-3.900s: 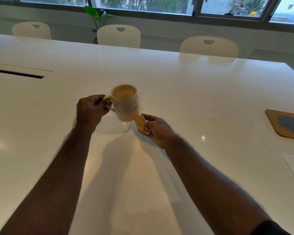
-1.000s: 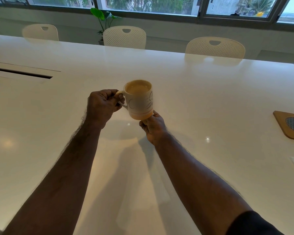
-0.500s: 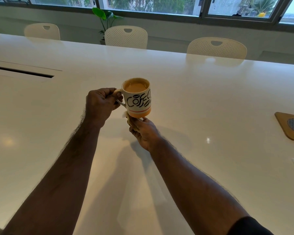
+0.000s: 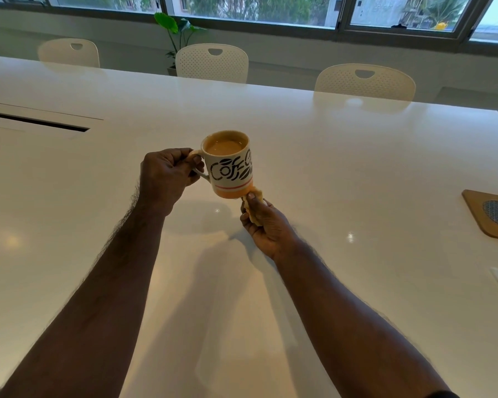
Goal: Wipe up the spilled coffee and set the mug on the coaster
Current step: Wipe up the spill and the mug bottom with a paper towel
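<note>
Head view. Both forearms reach forward over the white tabletop [image 4: 357,168]. The right hand [image 4: 266,225] is curled around a stained, wadded tissue [image 4: 255,206], pressing it against the lower right edge of the coffee mug [image 4: 229,165]. The left hand [image 4: 167,175] grips the handle, holding the nearly full mug upright and clear of the tabletop. The wooden coaster [image 4: 492,218] lies well apart to the right, nearer the right hand; the mug, held in the left, probably must cross rightward to reach it.
</note>
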